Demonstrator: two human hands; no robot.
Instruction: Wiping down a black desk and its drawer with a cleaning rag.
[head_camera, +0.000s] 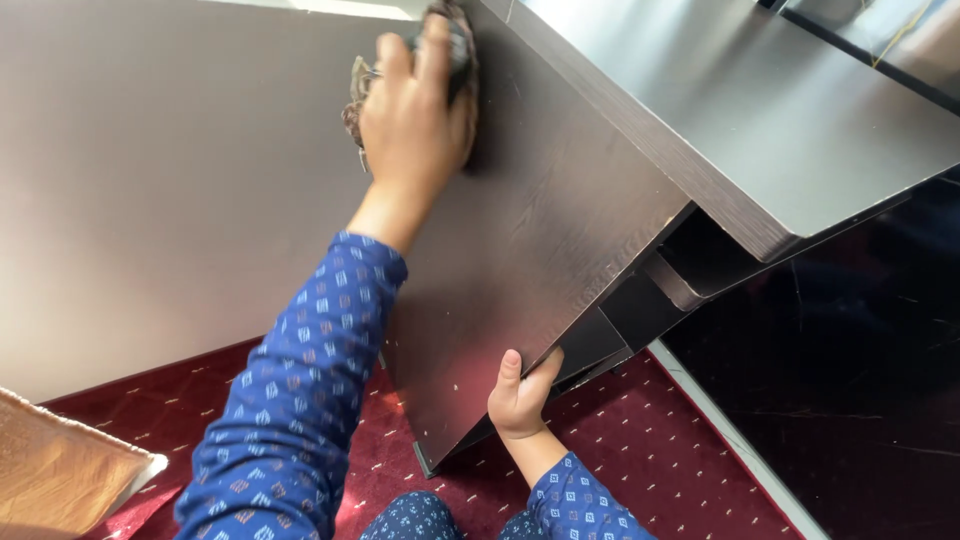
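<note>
My left hand (415, 120) is raised and presses a brownish patterned cloth (356, 95) against the upper part of the dark wood side panel (540, 230) of a desk. The cloth shows at the left of the hand and above my fingers. My right hand (520, 400) grips the front edge of that same panel low down, with the thumb on the panel face and the fingers wrapped behind it. Both sleeves are blue with a small pattern.
The desk top (760, 110) juts out to the right above an open recess. A pale wall (170, 180) stands close on the left of the panel. Below lies a dark red carpet (650, 440), a glossy black floor (850, 370) to the right, and a beige cushion (60, 470) at lower left.
</note>
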